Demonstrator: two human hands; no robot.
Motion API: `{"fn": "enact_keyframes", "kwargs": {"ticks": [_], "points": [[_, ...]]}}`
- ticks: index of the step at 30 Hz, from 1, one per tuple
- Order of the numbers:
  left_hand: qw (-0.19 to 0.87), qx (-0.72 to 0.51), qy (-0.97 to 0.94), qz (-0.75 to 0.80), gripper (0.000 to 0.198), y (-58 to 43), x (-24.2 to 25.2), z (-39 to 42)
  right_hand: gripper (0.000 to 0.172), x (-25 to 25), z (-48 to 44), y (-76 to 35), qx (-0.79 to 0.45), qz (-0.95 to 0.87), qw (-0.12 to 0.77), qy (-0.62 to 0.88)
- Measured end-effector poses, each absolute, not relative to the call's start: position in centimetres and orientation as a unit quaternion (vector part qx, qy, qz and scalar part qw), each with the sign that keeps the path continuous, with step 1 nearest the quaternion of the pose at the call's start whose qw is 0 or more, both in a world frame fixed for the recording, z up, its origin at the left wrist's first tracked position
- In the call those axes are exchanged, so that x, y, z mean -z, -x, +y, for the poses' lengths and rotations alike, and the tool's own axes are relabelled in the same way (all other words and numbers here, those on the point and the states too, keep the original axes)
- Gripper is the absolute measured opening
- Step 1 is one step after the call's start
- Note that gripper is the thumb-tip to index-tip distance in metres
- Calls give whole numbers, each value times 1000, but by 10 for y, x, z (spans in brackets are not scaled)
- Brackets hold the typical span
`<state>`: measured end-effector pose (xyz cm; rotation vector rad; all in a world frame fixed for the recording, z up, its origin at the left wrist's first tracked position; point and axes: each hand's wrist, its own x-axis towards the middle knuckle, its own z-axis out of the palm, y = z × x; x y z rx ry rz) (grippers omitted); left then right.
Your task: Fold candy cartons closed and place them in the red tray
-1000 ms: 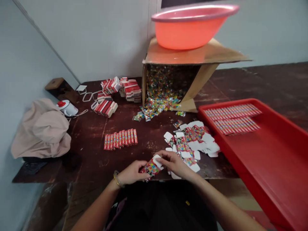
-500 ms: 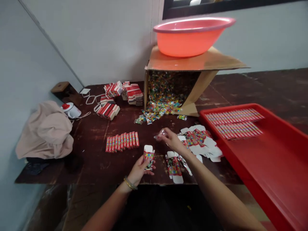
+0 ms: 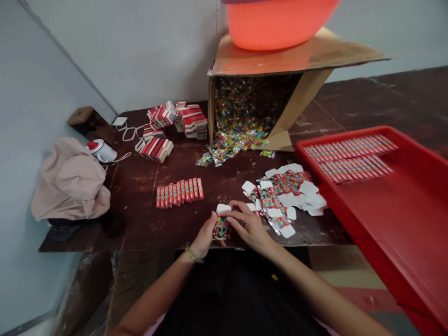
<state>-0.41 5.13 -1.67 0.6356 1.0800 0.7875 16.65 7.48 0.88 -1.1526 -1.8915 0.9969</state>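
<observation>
Near the table's front edge, my left hand (image 3: 203, 237) is closed around a small printed candy box (image 3: 221, 227). The box stands roughly upright with its white top flap raised. At the box's upper end is my right hand (image 3: 247, 227), its bent fingers touching the box by the flap. No packet shows in the right fingers; their tips partly cover the box's opening. Just right of that hand lies a loose pile of flat, unfolded boxes (image 3: 275, 205) with white flaps. A row of filled-looking red boxes (image 3: 179, 192) stands to the left.
A cardboard carton (image 3: 241, 60) on its side spills wrapped candies (image 3: 224, 151); an orange basin (image 3: 280, 25) rests on top. At right, a red tray (image 3: 371, 200) holds two rows of boxes. Bundled cartons (image 3: 191, 120), a white cup (image 3: 101, 151) and a beige cloth (image 3: 70, 182) are left.
My right hand, which held a clear wrapped packet over the table, has come down and left to the box's top. The packet is out of sight. The view has tilted downward.
</observation>
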Motion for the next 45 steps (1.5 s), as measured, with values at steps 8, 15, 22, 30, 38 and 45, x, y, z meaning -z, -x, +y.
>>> {"fn": "enact_keyframes", "kwargs": {"ticks": [8,15,22,30,38,45], "points": [[727,-329,-291,528,63,-2,20,52,22,11,62,-166,-763,-327,382,406],[693,-271,-453,491,36,5,8,56,19,11,72,-168,-748,-434,293,407],[763,-289,-343,466,40,10,13,62,30,-16,73,-165,-504,-700,326,386],[815,-303,-313,382,41,24,8,52,30,-9,90,-164,-598,-619,291,419],[761,-329,-315,463,38,18,5,46,37,-9,77,-151,-384,-789,251,409],[382,-318,-644,582,35,68,-12,76,40,28,146,-127,-413,-674,269,550]]}}
